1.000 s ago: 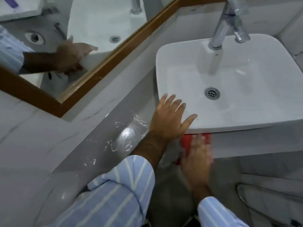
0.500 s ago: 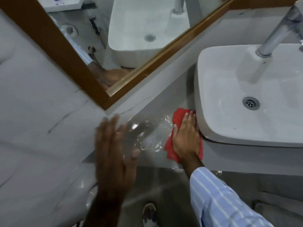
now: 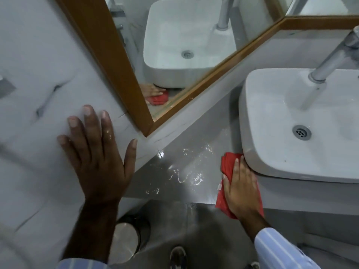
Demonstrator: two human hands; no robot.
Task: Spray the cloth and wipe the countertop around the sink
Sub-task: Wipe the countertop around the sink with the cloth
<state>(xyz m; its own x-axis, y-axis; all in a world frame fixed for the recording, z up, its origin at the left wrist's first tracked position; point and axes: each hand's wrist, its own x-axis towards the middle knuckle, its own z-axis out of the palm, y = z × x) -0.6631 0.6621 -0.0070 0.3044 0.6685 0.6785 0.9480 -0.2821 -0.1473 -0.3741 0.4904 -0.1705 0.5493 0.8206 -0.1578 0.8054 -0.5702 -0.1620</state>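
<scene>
A red cloth lies on the grey countertop, tucked against the left side of the white basin. My right hand presses flat on the cloth, fingers pointing away from me along the basin's wall. My left hand is spread open and rests flat on the grey marble wall to the left, holding nothing. Streaks of wet spray glisten on the countertop between the two hands. No spray bottle is in view.
A wood-framed mirror runs along the wall above the counter and reflects the basin and cloth. A chrome tap stands at the basin's back. Below the counter edge sit a steel bin and a shoe on the floor.
My left hand left the basin rim, swung left and now rests flat on the wall. My right hand moved the cloth from the basin's front to its left side.
</scene>
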